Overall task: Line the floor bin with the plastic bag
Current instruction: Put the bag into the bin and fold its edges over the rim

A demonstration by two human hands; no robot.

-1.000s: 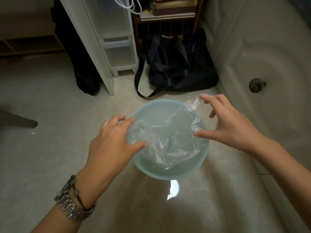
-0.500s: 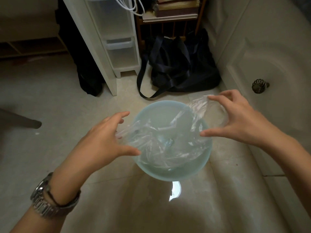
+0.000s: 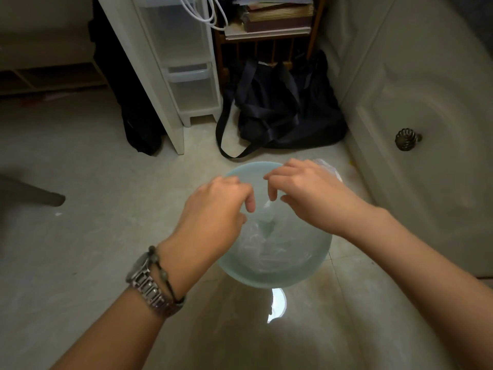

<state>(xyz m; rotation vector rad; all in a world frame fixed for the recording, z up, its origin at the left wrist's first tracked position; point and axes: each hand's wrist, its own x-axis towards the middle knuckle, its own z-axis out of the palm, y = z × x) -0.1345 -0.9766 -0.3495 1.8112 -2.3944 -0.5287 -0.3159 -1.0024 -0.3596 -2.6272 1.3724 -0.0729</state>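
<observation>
A round pale blue floor bin (image 3: 277, 279) stands on the tiled floor below me. A clear plastic bag (image 3: 266, 236) lies crumpled inside its mouth, with one corner poking past the far right rim. My left hand (image 3: 216, 209), with a metal watch on the wrist, hovers over the bin's left side, fingers curled down onto the film. My right hand (image 3: 304, 193) is over the bin's far right part, fingertips pinching the bag. Both hands are close together above the bin's middle.
A dark blue bag (image 3: 282, 113) with long straps lies just beyond the bin. A white drawer unit (image 3: 186, 76) stands at the back left, a wooden shelf with books behind it. A cream cabinet door with a round knob (image 3: 406, 140) runs along the right.
Both hands were spread apart, holding the bag stretched over the bin's sides. They have come together over the bin's middle, and the bag is bunched down inside.
</observation>
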